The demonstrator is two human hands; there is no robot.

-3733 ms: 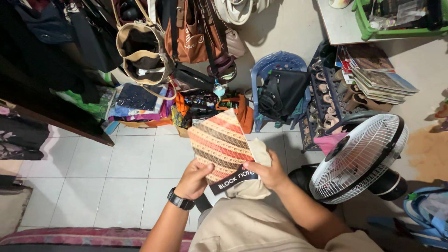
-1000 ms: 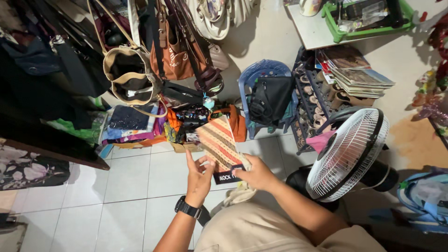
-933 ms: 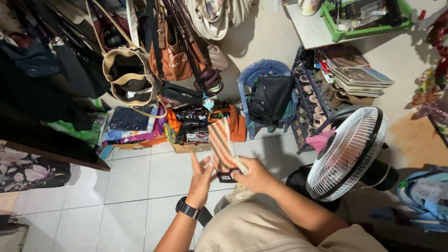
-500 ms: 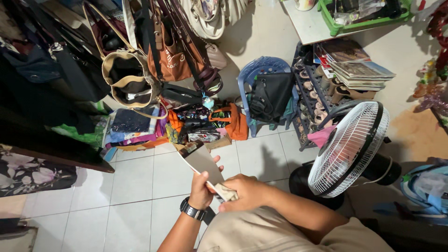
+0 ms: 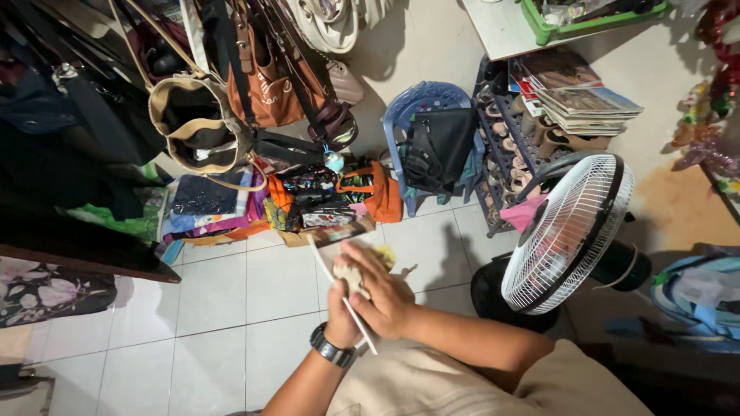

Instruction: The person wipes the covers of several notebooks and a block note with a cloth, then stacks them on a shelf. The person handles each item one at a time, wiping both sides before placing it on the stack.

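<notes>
Grip: both hands, left hand (image 5: 341,323) and right hand (image 5: 385,296), clasped a flat pouch (image 5: 339,289) seen edge-on, above the floor.
Floor: white tiles (image 5: 216,308).
Fan: white fan (image 5: 566,231) stood right.
Basket: blue basket (image 5: 420,104) held a black bag (image 5: 439,146).
Wall: handbags (image 5: 266,85) hung.

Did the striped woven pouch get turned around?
Yes. The striped woven pouch now shows edge-on between both hands, lower against the orange bag.

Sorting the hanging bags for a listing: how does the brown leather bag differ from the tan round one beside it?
The brown leather bag is reddish-brown and hangs closed by dark straps; the tan round bag is pale beige and gapes open, showing dark contents. The brown one hangs higher, the tan one lower left. Both hang above the floor clutter.
</notes>
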